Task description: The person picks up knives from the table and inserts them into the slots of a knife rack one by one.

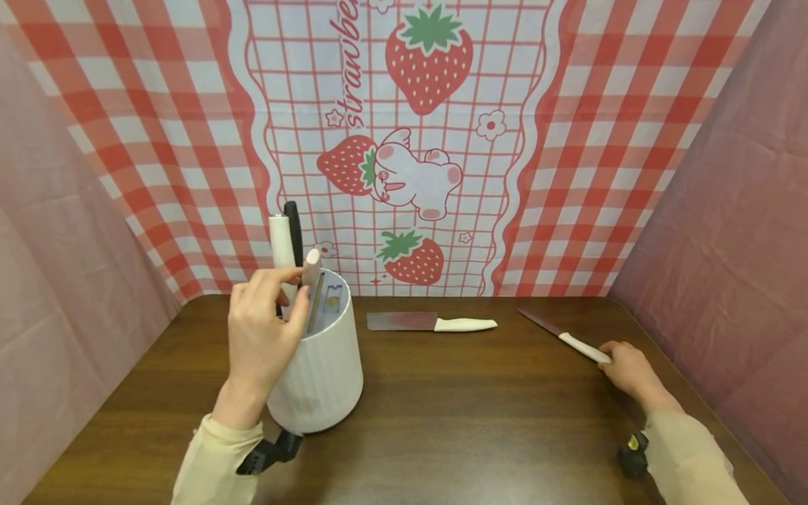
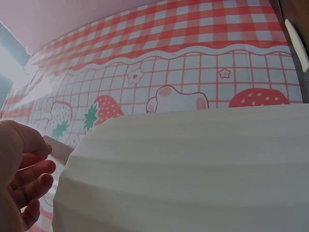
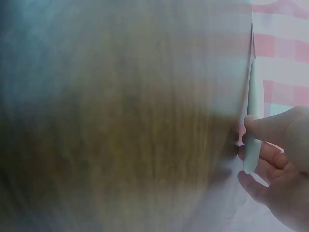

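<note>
My left hand point(image 1: 265, 322) is at the top of a white ribbed knife block point(image 1: 322, 379). Its thumb and index finger pinch the pale handle point(image 1: 312, 265) of a knife whose blade is hidden inside the block. In the left wrist view the block's side point(image 2: 193, 164) covers much of the picture, with the fingers at its top end. Far to the right, my right hand point(image 1: 633, 372) holds a narrow knife point(image 1: 583, 347) by its white handle point(image 3: 254, 96), thumb on one side and fingers on the other. Its blade points back and left.
A white handle point(image 1: 281, 242) and a black handle point(image 1: 293, 231) stand up from the block. A broad-bladed knife point(image 1: 404, 321) with a white handle lies at the back of the brown wooden table point(image 1: 454, 421). Behind hangs a strawberry-print cloth point(image 1: 429, 70); pink cloth point(image 1: 713, 210) borders the sides.
</note>
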`<state>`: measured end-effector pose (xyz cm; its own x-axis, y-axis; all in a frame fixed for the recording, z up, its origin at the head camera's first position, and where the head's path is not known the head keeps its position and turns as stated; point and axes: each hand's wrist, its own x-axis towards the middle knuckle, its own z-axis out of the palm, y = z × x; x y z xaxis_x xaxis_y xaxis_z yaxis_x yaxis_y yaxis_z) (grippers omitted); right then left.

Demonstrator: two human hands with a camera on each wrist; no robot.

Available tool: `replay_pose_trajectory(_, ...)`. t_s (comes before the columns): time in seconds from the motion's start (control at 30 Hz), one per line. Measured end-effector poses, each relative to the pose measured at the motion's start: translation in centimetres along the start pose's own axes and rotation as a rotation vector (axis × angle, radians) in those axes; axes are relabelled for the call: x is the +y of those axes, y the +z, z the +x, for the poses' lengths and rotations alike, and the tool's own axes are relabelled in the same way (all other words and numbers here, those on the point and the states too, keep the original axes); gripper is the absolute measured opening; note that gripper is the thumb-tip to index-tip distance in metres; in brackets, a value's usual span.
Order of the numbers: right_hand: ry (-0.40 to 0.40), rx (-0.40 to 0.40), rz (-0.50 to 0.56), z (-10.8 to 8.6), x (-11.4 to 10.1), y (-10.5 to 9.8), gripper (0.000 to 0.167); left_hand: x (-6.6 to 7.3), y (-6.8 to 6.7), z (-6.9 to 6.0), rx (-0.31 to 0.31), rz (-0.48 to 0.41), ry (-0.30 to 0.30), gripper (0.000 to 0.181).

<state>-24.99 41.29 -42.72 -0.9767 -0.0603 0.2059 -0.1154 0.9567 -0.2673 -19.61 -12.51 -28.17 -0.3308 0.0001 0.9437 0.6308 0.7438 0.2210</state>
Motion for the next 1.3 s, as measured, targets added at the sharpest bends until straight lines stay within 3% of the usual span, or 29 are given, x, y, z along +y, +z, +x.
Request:
replay_pose_trajectory(0.5, 0.025, 0.052, 0.108, -1.0, 0.7, -0.1, 0.034, 0.3, 0.3, -0.5, 0.015, -0.033, 0.035, 0.015)
replay_pose_trajectory(0.73, 0.051, 0.158, 0.197, -1.3, 0.1, -0.3, 0.04, 0.4, 0.6, -0.7, 0.024, -0.035, 0.05, 0.012)
replay_pose_trajectory(1.0, 0.098, 0.27, 0.2, -1.2, -1.0, -1.1, 0.037, 0.4, 0.7, -0.8, 0.023, -0.038, 0.061, 0.01)
replay_pose_trajectory(1.3, 0.193, 0.46, 0.264, -0.9, -2.4, -1.5, 0.038, 0.4, 0.8, -1.1, 0.043, -0.047, 0.073, 0.011)
